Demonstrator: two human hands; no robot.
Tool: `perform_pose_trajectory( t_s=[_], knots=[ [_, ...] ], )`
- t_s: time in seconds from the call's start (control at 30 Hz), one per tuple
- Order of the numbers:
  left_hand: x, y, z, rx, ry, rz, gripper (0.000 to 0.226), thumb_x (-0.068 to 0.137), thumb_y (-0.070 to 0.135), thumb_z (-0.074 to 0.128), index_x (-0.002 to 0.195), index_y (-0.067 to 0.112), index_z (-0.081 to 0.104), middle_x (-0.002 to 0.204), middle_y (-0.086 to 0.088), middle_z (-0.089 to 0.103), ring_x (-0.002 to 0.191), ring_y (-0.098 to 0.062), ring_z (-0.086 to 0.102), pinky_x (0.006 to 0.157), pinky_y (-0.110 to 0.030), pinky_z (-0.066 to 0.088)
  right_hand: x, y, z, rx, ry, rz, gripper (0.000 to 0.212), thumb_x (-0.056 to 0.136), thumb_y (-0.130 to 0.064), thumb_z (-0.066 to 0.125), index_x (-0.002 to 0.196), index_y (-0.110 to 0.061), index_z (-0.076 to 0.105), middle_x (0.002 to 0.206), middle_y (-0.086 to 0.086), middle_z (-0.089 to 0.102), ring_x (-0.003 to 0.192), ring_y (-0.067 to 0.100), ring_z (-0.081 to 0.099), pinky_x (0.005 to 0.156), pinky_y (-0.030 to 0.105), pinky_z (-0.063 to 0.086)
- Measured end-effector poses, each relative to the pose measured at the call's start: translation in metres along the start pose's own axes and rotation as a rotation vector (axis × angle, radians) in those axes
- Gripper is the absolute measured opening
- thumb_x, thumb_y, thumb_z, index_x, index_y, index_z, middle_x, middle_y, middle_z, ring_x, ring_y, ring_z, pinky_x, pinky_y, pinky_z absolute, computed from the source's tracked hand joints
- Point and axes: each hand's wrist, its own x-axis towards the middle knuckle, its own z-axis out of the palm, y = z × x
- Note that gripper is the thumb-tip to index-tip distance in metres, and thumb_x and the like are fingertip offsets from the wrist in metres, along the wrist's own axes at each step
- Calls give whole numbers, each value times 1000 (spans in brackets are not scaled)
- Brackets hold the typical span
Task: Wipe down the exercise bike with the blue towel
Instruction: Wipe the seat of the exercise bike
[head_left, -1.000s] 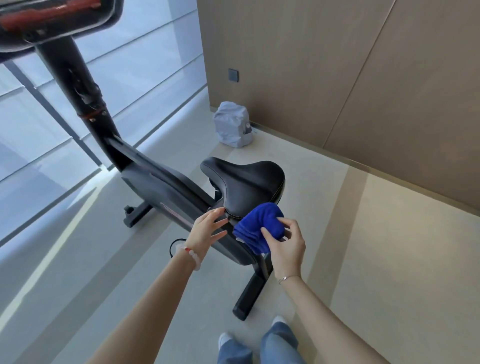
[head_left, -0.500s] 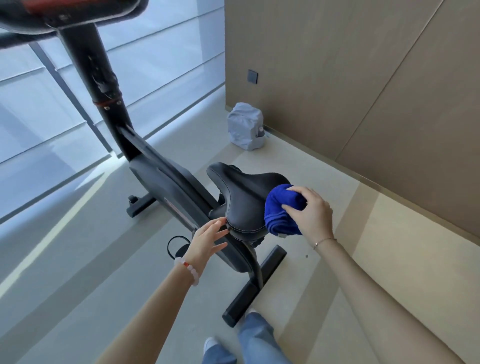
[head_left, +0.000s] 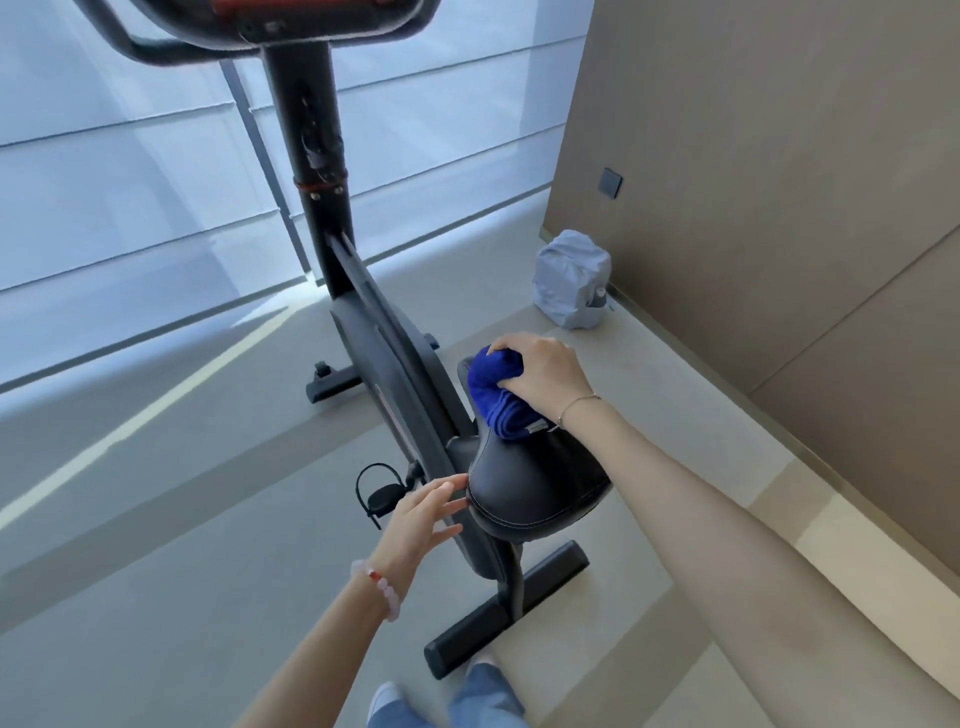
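Exercise bike (head_left: 374, 332), black, stands on the pale grey floor (head_left: 156, 519) in front of a big window (head_left: 130, 182), its upright post rising to the handlebars at the top of the view. Its black saddle (head_left: 530, 483) is nearest the person, and the blue towel (head_left: 496, 397) sits bunched on the narrow front end of that saddle. The right hand (head_left: 545, 371) presses down on the towel from above, fingers (head_left: 506, 344) curled over the wad and gripping it against the seat. A thin bracelet circles that wrist.

The left hand (head_left: 421, 512) reaches toward the near left edge of the saddle, fingers spread open and holding nothing; the tips are at the seat's rim, though I cannot tell whether they actually touch it. A beaded bracelet (head_left: 376, 584) sits on that wrist. Below the hand a pedal (head_left: 382, 493) with its strap loop sticks out from the bike's side.

Over by the brown wall (head_left: 779, 208), a grey bag (head_left: 571, 280) rests on the floor, well apart from the bike.
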Motion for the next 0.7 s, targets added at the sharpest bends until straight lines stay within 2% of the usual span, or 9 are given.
perform_pose_trajectory(
  t_s=[0.23, 0.37, 0.47, 0.6, 0.7],
  knots=[
    [-4, 1, 2, -41, 40, -11, 27, 98, 27, 41, 105, 21, 66, 111, 7, 67, 107, -11, 60, 95, -35, 47, 45, -11, 2, -36, -85, -64, 37, 79, -16, 64, 116, -23, 63, 117, 4, 66, 109, 29, 58, 89, 32, 42],
    [-3, 0, 1, -25, 38, -14, 27, 98, 27, 41, 105, 21, 67, 110, 7, 67, 105, -10, 62, 91, -32, 49, 15, 4, -8, 18, -106, -90, 36, 76, -16, 70, 111, -25, 66, 113, 2, 68, 105, 27, 59, 87, 31, 41],
    [1, 2, 0, -28, 48, -27, 27, 98, 24, 42, 104, 17, 66, 111, 2, 67, 103, -15, 63, 93, -36, 49, -21, 16, -13, 9, -123, -112, 37, 74, -19, 73, 110, -27, 67, 112, 1, 68, 103, 26, 61, 88, 32, 42],
    [8, 4, -1, -12, 60, -30, 26, 99, 23, 40, 108, 16, 64, 114, -1, 65, 103, -20, 63, 92, -37, 50, -64, 37, -25, 20, -149, -93, 36, 73, -19, 75, 107, -28, 68, 107, -6, 69, 97, 20, 62, 83, 26, 43],
    [12, 5, -1, 10, 61, -45, 27, 99, 24, 41, 110, 16, 64, 115, -1, 65, 103, -20, 62, 90, -36, 50, -73, 52, -30, 55, -107, -52, 35, 71, -15, 76, 104, -27, 69, 105, -9, 70, 98, 16, 63, 86, 27, 45]
  ],
)
